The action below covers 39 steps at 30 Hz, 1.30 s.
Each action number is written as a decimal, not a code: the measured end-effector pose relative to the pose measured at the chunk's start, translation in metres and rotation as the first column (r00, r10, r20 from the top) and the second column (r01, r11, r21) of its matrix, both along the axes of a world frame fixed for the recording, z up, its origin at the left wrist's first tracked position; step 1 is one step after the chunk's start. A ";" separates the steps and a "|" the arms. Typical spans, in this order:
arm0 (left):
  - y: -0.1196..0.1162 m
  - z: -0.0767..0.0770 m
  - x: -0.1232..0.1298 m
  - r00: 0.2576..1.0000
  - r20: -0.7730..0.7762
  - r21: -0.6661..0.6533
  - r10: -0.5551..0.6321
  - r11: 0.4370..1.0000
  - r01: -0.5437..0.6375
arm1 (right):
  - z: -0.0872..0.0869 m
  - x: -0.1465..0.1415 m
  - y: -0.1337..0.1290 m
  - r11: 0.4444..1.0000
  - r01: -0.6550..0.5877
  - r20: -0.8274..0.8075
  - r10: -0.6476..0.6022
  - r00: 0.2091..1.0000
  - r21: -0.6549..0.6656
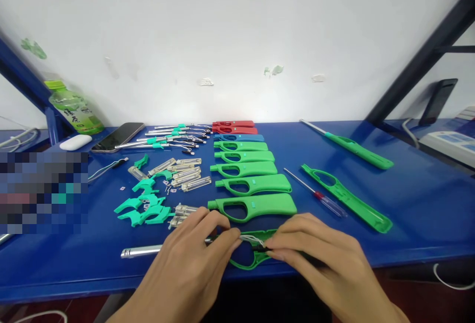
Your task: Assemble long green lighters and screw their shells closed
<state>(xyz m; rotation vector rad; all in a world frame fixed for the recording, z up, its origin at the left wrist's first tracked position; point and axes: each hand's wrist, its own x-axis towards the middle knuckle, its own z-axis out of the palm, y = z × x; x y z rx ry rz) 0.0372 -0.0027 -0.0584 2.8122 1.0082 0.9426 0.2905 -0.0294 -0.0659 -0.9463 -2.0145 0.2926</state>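
Near the table's front edge lies an open green lighter shell half (242, 265), partly covered by both hands. My left hand (189, 256) is closed around the black end of a silver metal lighter tube (143, 251), which sticks out to the left. White wires (252, 238) run from it towards my right hand (326, 249). The thumb and fingers of that hand pinch a small black igniter (260, 249) over the shell. Just beyond lies a row of lighter handles, with a green handle (272, 205) closest. What lies under my palms is hidden.
Teal triggers (144, 184), clear fuel tanks (191, 177) and more tubes with wires (166, 140) lie at left. A screwdriver (330, 204), a green shell half (356, 204) and an assembled lighter (359, 151) are at right. A bottle (76, 110) and phone (118, 136) stand back left.
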 end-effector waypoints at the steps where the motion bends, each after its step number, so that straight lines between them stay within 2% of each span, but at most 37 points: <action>1: 0.000 -0.001 0.000 1.000 0.003 0.002 -0.002 1.000 0.002 | 0.000 0.000 0.000 1.000 -0.004 0.001 0.004 1.000 0.001; 13: -0.001 -0.004 0.004 0.999 0.040 0.000 0.010 1.000 -0.010 | -0.002 -0.001 -0.001 1.000 0.002 0.011 -0.002 1.000 -0.004; 28: 0.000 -0.011 -0.008 0.998 -0.031 -0.031 -0.047 0.998 0.046 | -0.002 0.002 -0.002 0.996 0.042 -0.022 -0.044 0.999 -0.081; 39: 0.000 0.002 0.002 0.996 0.081 -0.080 0.026 0.997 -0.019 | -0.002 0.001 -0.002 0.995 0.036 -0.030 -0.039 0.999 -0.092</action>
